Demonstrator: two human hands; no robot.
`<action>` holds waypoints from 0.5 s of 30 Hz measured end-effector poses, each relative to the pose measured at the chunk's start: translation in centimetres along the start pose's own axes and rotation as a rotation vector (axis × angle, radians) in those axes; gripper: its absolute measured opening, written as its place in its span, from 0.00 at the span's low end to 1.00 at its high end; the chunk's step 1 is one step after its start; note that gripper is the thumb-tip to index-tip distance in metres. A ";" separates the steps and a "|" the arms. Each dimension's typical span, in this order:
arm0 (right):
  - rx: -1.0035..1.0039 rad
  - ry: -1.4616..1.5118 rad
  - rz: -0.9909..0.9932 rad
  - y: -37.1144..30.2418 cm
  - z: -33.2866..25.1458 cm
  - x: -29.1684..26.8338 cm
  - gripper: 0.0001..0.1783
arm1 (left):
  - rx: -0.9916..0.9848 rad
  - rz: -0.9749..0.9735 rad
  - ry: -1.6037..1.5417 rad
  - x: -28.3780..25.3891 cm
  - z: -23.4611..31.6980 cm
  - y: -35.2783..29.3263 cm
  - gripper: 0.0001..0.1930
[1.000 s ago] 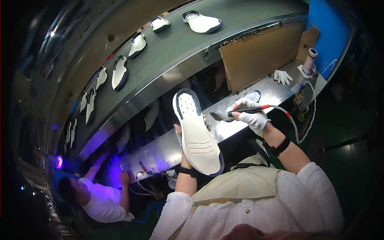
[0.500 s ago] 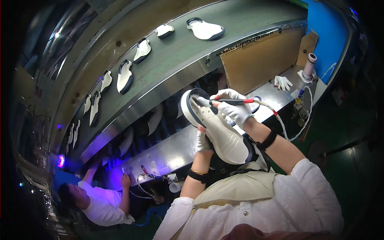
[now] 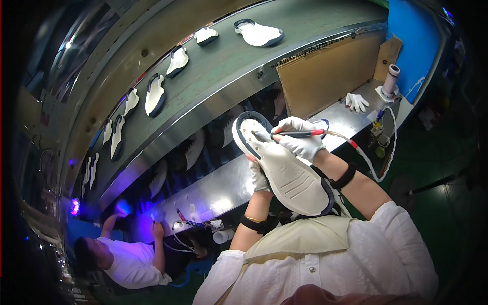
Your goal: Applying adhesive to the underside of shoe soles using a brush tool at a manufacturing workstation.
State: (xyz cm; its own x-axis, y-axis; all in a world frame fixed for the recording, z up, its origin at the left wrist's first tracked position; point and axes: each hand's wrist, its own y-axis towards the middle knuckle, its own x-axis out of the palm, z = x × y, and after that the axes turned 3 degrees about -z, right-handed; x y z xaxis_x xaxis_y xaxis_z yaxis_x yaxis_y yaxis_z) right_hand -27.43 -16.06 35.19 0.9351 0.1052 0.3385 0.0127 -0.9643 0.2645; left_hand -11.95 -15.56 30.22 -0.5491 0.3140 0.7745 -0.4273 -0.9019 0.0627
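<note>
A cream shoe sole (image 3: 290, 175) with dark blue edging at both ends is tilted in front of my chest, its inner face with small holes turned up. My left hand (image 3: 258, 176), in a fingerless-tipped white glove, grips the sole by its left edge; part of the fingers is hidden under it. In my gloved right hand (image 3: 301, 144) is a black brush (image 3: 295, 134) with a red band, pinched near its front. Its pale bristles lie on the inside of the sole's far end. A whitish hose (image 3: 363, 155) runs from the brush's back end.
A green conveyor belt (image 3: 213, 71) carries several white soles. Below it runs a metal shelf (image 3: 203, 190) with a white glove (image 3: 357, 102) and a pink cylinder (image 3: 391, 80). Cardboard (image 3: 330, 73) stands behind. At lower left a person (image 3: 129, 259) works under purple light.
The sole has turned, showing more of its inner face, and its near end has shifted right. The brush tip has moved slightly right and down along the sole. Both hands keep their holds.
</note>
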 end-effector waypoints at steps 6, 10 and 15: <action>-0.236 -0.494 -0.211 -2.1 0.1 -0.3 0.07 | 0.024 0.097 0.030 -1.4 -0.3 0.6 0.39; 0.118 -0.231 -0.248 -3.1 -0.5 -1.8 0.07 | -0.063 -0.061 -0.131 -1.5 0.1 0.1 0.39; -0.002 -0.124 -0.176 -2.4 -1.3 -2.1 0.08 | -0.043 0.082 0.038 -1.0 0.2 -0.3 0.39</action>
State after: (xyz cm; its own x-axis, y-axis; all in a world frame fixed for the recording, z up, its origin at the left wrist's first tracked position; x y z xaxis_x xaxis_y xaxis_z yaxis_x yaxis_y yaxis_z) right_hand -29.88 -13.62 35.06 0.9549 0.2409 0.1736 0.1788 -0.9332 0.3118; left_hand -11.12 -15.71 29.58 -0.6102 0.2514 0.7513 -0.4096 -0.9118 -0.0276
